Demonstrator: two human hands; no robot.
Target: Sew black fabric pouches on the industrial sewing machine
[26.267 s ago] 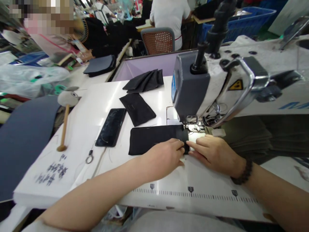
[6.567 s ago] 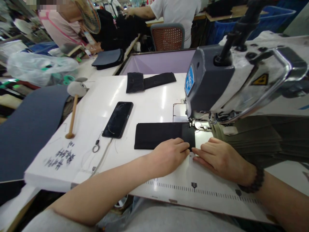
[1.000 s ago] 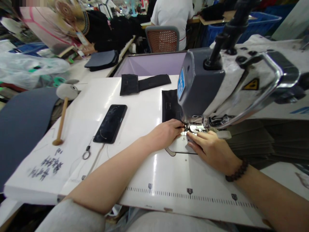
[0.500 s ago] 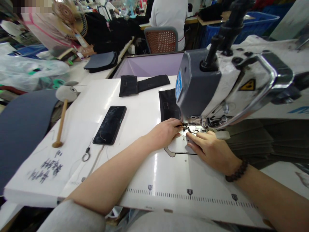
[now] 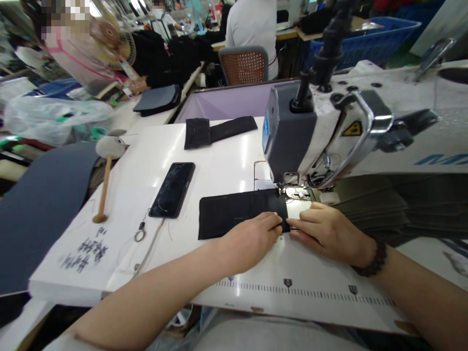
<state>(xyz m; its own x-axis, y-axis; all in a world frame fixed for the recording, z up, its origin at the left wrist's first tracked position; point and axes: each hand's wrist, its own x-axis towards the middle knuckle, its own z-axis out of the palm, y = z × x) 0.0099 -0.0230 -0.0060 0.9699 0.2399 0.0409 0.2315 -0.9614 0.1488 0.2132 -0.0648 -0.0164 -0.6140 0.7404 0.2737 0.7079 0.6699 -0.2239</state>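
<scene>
A black fabric piece [image 5: 226, 212], rectangular, lies on the white sewing table with its far right corner by the needle area of the sewing machine [image 5: 288, 131]. My left hand [image 5: 252, 239] rests over its near right part, fingers bent together and closed on the cloth near the right edge. From the other side, my right hand [image 5: 325, 229] has its forefinger and thumb at the near right corner, closed on that edge. The metal needle plate [image 5: 298, 193] shows just beyond my right fingers.
Left on the table are a phone [image 5: 172, 190], a ring strap [image 5: 139, 233] and a wooden-handled mallet [image 5: 106, 187]. Farther back lie two black fabric pieces [image 5: 197, 133]. Dark cloth stacks [image 5: 369, 204] sit under the machine arm. Co-workers, a chair [image 5: 244, 66] and a blue basket [image 5: 365, 46] are beyond.
The black fabric piece has come from behind the machine head toward me and turned to lie sideways. Both hands have moved nearer to me, away from the needle. The view has shifted slightly.
</scene>
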